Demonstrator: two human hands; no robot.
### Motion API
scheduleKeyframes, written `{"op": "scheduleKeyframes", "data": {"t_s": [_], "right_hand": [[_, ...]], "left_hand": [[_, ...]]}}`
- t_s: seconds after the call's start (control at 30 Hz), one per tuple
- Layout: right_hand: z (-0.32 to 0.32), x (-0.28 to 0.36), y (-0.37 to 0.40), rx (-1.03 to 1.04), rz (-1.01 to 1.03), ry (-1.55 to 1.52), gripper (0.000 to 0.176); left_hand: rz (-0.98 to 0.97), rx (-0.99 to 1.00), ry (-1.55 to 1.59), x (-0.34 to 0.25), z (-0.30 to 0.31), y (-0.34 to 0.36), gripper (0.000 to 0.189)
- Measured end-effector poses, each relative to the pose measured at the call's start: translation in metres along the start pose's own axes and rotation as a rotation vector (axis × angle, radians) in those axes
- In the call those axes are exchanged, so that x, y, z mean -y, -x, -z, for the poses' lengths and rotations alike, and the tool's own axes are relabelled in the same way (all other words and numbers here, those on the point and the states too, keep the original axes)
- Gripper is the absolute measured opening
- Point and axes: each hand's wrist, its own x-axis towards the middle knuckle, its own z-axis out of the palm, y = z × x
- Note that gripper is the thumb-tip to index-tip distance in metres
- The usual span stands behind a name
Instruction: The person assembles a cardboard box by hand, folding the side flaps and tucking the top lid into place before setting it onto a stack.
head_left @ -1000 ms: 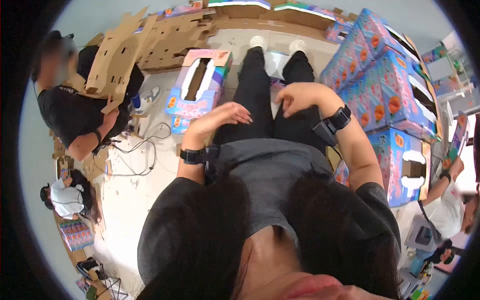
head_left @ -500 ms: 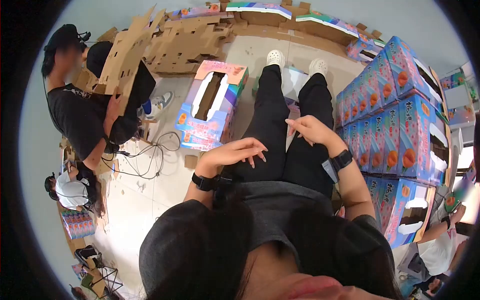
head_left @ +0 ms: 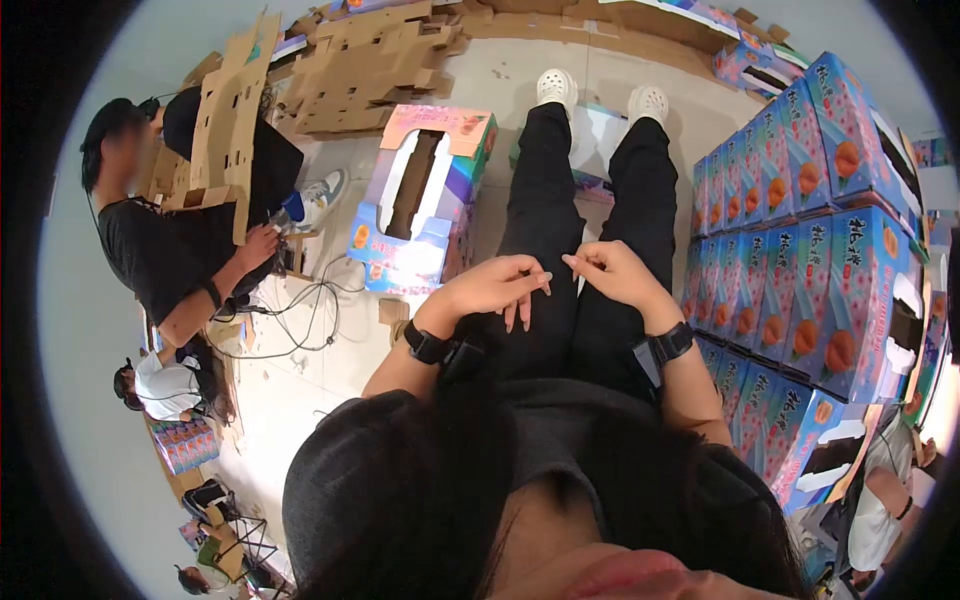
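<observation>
My left hand (head_left: 494, 285) hovers over my black trousers, its fingers loosely bent and apart, holding nothing. Close beside it, my right hand (head_left: 612, 272) is also over my lap, fingers slightly curled with a gap between them and nothing visible inside. The two hands do not touch; their fingertips point toward each other. Nearest to my left hand is a printed fruit carton (head_left: 379, 195) with a long cut-out opening, standing on the floor. To the right of my right hand rises a stack of blue and pink peach cartons (head_left: 790, 285).
A person in black (head_left: 170, 250) sits on the left beside a large cardboard sheet (head_left: 225, 125). Flattened cardboard (head_left: 365, 75) lies beyond. Black cables (head_left: 310, 335) trail over the floor. Another carton (head_left: 598, 135) lies between my shoes. More people are at the far left and right.
My hands have come closer together over my lap. The person on the left has lowered an arm, and the cardboard sheet there has shifted. My view has tilted slightly.
</observation>
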Motion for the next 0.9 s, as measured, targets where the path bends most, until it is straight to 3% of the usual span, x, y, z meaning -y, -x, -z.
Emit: {"op": "scheduleKeyframes", "data": {"t_s": [0.2, 0.27, 0.33, 0.4, 0.47, 0.53, 0.67, 0.77, 0.87, 0.9], "right_hand": [[-0.001, -0.006, -0.003, -0.023, 0.057, -0.033, 0.031], [-0.002, -0.007, -0.004, -0.049, 0.079, -0.006, 0.030], [-0.004, -0.008, -0.004, -0.064, 0.092, 0.008, 0.030], [-0.004, -0.009, -0.006, -0.062, 0.096, 0.011, 0.030], [-0.005, -0.011, -0.008, -0.085, 0.112, 0.004, 0.030], [-0.005, -0.014, -0.008, -0.093, 0.119, 0.003, 0.030], [-0.007, -0.015, -0.009, -0.094, 0.105, 0.008, 0.031], [-0.007, -0.015, -0.009, -0.101, 0.099, 0.003, 0.032], [-0.008, -0.015, -0.007, -0.126, 0.110, 0.002, 0.032], [-0.008, -0.015, -0.008, -0.133, 0.119, 0.005, 0.032]], "left_hand": [[-0.030, 0.037, -0.027, 0.000, 0.021, -0.003, 0.020], [-0.231, -0.095, -0.123, 0.010, 0.049, -0.005, 0.021], [-0.301, -0.431, -0.504, 0.028, 0.079, -0.007, 0.030], [-0.037, -0.678, -0.747, 0.071, 0.121, -0.012, 0.057], [0.389, -0.666, -0.879, 0.099, 0.152, -0.017, 0.083], [0.448, -0.598, -0.854, 0.161, 0.189, -0.032, 0.099], [0.602, -0.512, -0.879, 0.178, 0.181, -0.036, 0.132], [0.588, -0.499, -1.063, 0.168, 0.156, -0.026, 0.147], [0.529, -0.685, -0.763, 0.184, 0.164, -0.026, 0.155], [0.589, -0.766, -0.696, 0.185, 0.161, -0.027, 0.155]]}}
